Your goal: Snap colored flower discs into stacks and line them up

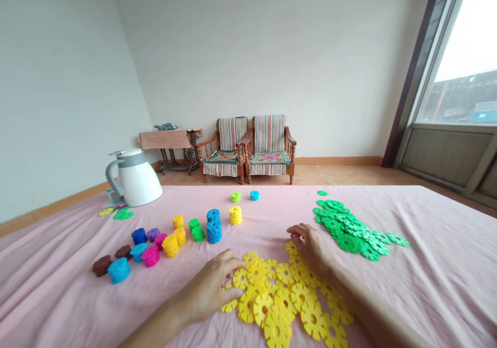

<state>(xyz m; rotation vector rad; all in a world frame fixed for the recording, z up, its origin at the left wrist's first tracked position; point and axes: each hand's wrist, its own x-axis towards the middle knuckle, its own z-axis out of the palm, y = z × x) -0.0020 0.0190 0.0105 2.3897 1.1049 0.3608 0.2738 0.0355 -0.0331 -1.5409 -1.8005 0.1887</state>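
Note:
A loose pile of yellow notched plastic discs point(284, 300) lies spread on the pink cloth point(256, 236) right in front of me. At its left edge rests my left hand point(213, 286), thumb and fingers apart, touching the outer discs without a visible grip. My right hand point(310, 245) reaches over the pile's far right side, its fingers loosely bent and spread, the tips near the cloth. Beyond it, to the right, is a heap of green discs point(349, 229). A short stack of yellow discs point(235, 215) stands upright farther back.
Several stacks stand to the left, including a tall blue stack point(214, 227), a magenta stack point(150, 256) and a brown stack point(102, 266). A white jug point(139, 179) stands at the back left. Past the table are two wooden armchairs point(271, 146) and a covered sewing table point(166, 139).

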